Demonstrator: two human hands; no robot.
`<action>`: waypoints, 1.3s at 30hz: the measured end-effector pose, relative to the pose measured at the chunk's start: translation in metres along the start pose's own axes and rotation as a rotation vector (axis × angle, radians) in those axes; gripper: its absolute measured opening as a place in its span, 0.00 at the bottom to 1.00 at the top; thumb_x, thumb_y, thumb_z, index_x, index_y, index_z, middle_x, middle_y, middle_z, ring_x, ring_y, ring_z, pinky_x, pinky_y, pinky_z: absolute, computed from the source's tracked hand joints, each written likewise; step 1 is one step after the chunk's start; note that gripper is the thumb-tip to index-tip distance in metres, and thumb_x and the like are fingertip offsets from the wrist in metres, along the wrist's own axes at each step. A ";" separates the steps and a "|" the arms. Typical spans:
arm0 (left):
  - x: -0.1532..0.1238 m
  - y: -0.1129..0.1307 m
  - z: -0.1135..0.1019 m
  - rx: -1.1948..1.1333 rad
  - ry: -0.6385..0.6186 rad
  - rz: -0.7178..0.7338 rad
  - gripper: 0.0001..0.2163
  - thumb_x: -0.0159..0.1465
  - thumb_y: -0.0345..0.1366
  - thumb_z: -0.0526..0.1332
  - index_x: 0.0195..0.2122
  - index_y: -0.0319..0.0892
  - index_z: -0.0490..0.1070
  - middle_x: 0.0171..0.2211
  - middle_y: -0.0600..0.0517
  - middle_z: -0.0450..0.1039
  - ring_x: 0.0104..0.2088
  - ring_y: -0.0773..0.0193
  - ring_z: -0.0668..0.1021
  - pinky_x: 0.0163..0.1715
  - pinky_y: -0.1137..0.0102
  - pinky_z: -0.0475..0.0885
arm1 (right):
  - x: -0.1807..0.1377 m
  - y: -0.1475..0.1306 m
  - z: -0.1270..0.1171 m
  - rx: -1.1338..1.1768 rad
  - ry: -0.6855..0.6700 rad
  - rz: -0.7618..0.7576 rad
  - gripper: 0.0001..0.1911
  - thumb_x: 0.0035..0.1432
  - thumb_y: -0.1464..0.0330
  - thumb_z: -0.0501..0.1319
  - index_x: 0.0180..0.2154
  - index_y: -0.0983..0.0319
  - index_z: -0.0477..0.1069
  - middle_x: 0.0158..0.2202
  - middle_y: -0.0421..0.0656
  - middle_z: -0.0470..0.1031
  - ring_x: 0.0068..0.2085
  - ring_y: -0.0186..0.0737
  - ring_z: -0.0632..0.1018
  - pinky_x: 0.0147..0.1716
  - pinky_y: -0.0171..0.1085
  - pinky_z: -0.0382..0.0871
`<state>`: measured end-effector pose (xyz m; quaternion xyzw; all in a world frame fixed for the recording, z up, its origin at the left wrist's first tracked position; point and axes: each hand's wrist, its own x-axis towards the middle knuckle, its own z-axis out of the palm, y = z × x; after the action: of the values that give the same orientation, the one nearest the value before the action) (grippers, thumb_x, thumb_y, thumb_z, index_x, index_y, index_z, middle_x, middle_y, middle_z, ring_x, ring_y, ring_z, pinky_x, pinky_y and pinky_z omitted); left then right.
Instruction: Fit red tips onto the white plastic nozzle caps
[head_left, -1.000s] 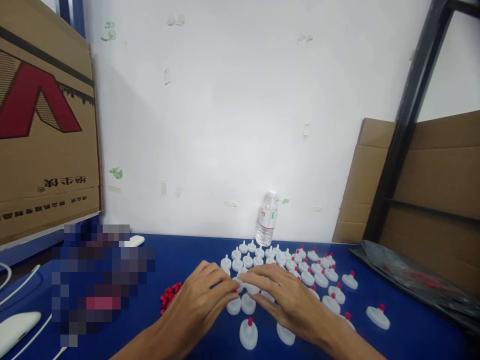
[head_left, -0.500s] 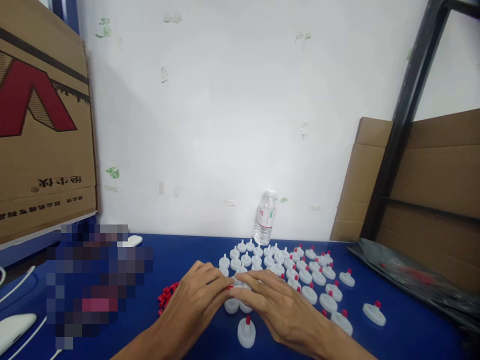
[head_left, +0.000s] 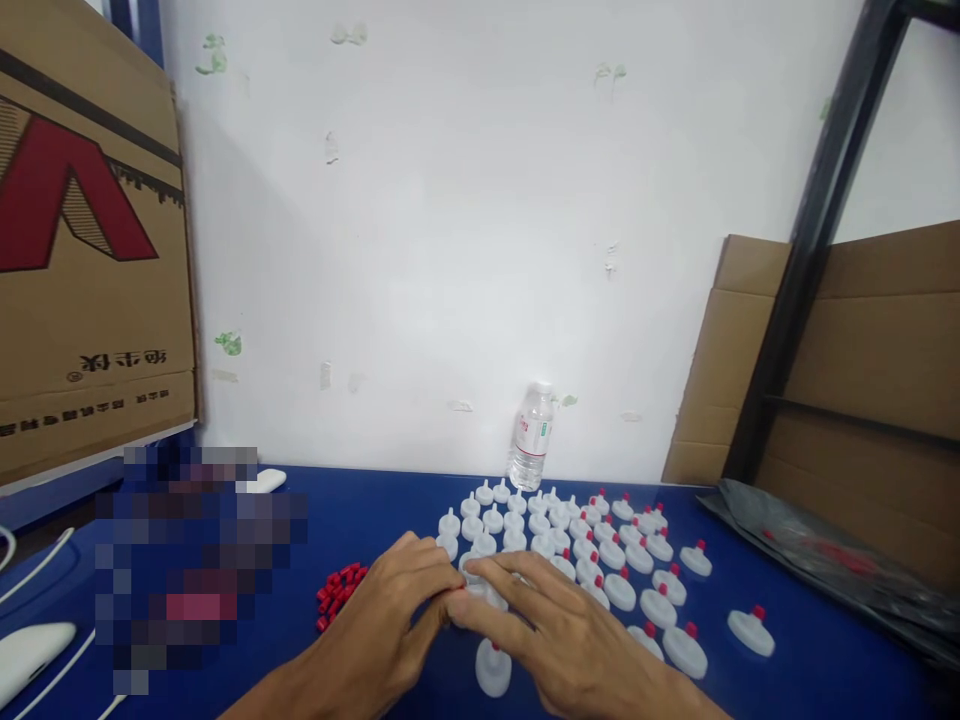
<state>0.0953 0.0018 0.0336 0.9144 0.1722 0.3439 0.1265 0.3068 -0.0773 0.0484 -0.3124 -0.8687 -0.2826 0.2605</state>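
My left hand is closed, thumb and index fingertip pinched on a small red cap, of which only a sliver shows. My right hand meets it at the fingertips, its fingers bent around a squat white nozzle bottle that they mostly cover. Just below the hands stands a red-capped white bottle, partly behind the right fingers. Beyond them are rows of uncapped white bottles. Several red-capped bottles spread to the right. Beside my left wrist lies a pile of red caps.
A clear water bottle leans at the white wall. A printed carton stands left, near white cables and a blurred-out patch. At right are a grey plastic bag, cardboard and a dark metal frame.
My fingertips have moved slightly down and closer together, and less red shows between them. The right fingers now cover the top of the near capped bottle. More of the red cap pile shows.
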 end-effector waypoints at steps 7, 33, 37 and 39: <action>0.013 -0.011 -0.022 0.211 -0.155 -0.066 0.13 0.76 0.37 0.46 0.46 0.46 0.70 0.43 0.51 0.72 0.44 0.58 0.69 0.51 0.57 0.61 | -0.017 0.050 -0.008 0.059 -0.037 0.191 0.20 0.63 0.77 0.54 0.54 0.59 0.70 0.47 0.49 0.76 0.46 0.48 0.78 0.44 0.47 0.75; -0.003 -0.050 -0.054 0.259 -0.469 -0.380 0.03 0.62 0.38 0.61 0.34 0.46 0.70 0.34 0.53 0.72 0.41 0.56 0.75 0.46 0.61 0.65 | -0.114 0.179 -0.013 -0.069 -0.263 1.067 0.12 0.60 0.69 0.57 0.44 0.59 0.75 0.36 0.43 0.83 0.38 0.44 0.82 0.36 0.36 0.68; -0.001 -0.052 -0.052 0.222 -0.487 -0.385 0.06 0.65 0.38 0.58 0.30 0.45 0.68 0.32 0.54 0.71 0.36 0.61 0.75 0.46 0.62 0.64 | -0.118 0.180 -0.010 -0.022 -0.305 1.070 0.07 0.58 0.70 0.61 0.39 0.57 0.75 0.34 0.40 0.85 0.37 0.43 0.83 0.35 0.35 0.67; -0.001 -0.052 -0.051 0.221 -0.492 -0.374 0.07 0.65 0.37 0.57 0.29 0.45 0.67 0.32 0.55 0.70 0.35 0.62 0.74 0.46 0.63 0.64 | -0.120 0.180 -0.007 -0.005 -0.320 1.081 0.05 0.57 0.70 0.62 0.37 0.56 0.75 0.34 0.40 0.85 0.38 0.43 0.84 0.34 0.35 0.67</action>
<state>0.0483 0.0549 0.0523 0.9308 0.3377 0.0626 0.1252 0.5141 -0.0134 0.0371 -0.7525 -0.6132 -0.0604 0.2326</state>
